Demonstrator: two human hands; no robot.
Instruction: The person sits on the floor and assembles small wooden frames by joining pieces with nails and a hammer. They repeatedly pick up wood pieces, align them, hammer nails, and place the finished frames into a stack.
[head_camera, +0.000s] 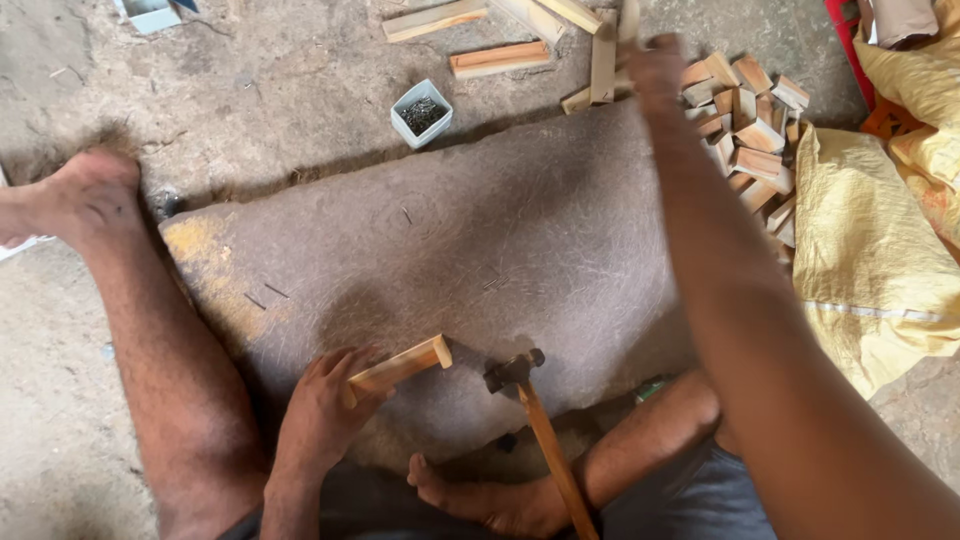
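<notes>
Wooden block (398, 367) is clamped in the left hand (322, 412) at about 6 o'clock on the grey stone slab (480, 230), nothing nailed to it yet as far as can be seen. Hammer (515, 372) is parked beside it, untouched. The right hand (655, 68) is stretched to the block pile (750, 110) at 1 o'clock; its grip can't be made out. A small white box of nails (421, 113) is seen at 11, yellow sacks (870, 250) at 3, no labels readable.
</notes>
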